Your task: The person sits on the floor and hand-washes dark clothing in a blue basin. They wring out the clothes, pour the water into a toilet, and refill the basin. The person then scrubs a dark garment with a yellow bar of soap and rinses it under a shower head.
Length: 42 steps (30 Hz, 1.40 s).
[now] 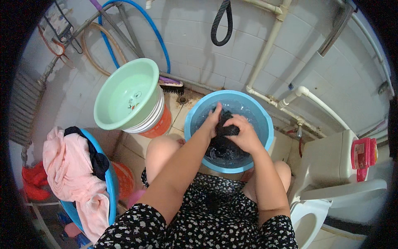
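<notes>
A light-blue basin (192, 137) of water stands on the floor between my knees. Wet black cloth (226, 150) lies in it, partly under the water. My right hand (245, 135) grips a bunched part of the cloth, its fingers curled around the bundle. On the bundle's left side is my left hand (213, 120), pressed against the same cloth with its fingers pointing away from me. Some of its fingers are hidden behind the cloth. Both hands are inside the basin's rim, just above the water.
A pale green basin (120, 93) sits on an orange-and-white bucket (159, 122) at the far left. Nearer, a blue tub (111, 195) holds pink cloth (68, 166) and dark cloth. A toilet (327, 159) stands at the right. Pipes (269, 45) run along the tiled wall.
</notes>
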Each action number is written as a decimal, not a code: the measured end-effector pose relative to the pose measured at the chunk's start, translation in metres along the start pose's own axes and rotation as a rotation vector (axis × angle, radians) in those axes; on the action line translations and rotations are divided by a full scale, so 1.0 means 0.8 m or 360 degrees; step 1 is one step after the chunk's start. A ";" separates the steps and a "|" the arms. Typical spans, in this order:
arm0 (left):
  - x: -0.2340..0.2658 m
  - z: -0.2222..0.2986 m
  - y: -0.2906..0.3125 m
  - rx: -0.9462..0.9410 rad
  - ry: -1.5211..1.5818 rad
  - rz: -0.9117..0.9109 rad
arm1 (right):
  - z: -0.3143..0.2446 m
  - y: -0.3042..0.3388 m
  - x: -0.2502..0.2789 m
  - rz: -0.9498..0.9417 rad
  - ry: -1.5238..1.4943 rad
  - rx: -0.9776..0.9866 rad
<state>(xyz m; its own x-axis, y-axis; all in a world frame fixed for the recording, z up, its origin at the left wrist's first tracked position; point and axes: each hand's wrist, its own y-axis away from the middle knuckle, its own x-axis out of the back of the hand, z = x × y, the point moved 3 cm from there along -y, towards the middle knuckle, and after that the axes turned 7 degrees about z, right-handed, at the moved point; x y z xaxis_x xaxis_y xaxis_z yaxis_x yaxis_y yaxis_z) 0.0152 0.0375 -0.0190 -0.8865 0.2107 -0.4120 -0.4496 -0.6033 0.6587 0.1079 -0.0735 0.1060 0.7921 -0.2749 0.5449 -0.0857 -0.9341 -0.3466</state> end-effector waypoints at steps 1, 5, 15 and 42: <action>0.001 0.005 -0.001 0.0028 0.0118 -0.0032 | -0.011 0.004 0.002 -0.0067 -0.0081 0.0068; 0.005 0.029 -0.011 -0.0313 0.0030 -0.0076 | -0.034 0.000 -0.003 -0.0195 -0.0246 -0.0059; -0.052 0.020 0.054 -0.0730 -0.0139 0.0235 | 0.030 -0.024 0.004 0.0794 0.0351 -0.0838; -0.076 0.098 0.174 -0.0698 -0.0031 -0.0806 | 0.090 0.019 0.014 -0.0700 0.0308 -0.0727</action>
<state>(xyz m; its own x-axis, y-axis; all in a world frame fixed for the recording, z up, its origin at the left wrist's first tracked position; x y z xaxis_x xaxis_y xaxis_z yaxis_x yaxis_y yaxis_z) -0.0023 0.0010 0.1475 -0.5814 0.5615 -0.5888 -0.7280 -0.6821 0.0683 0.1593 -0.0748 0.0520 0.6927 0.1581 0.7037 -0.0603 -0.9596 0.2749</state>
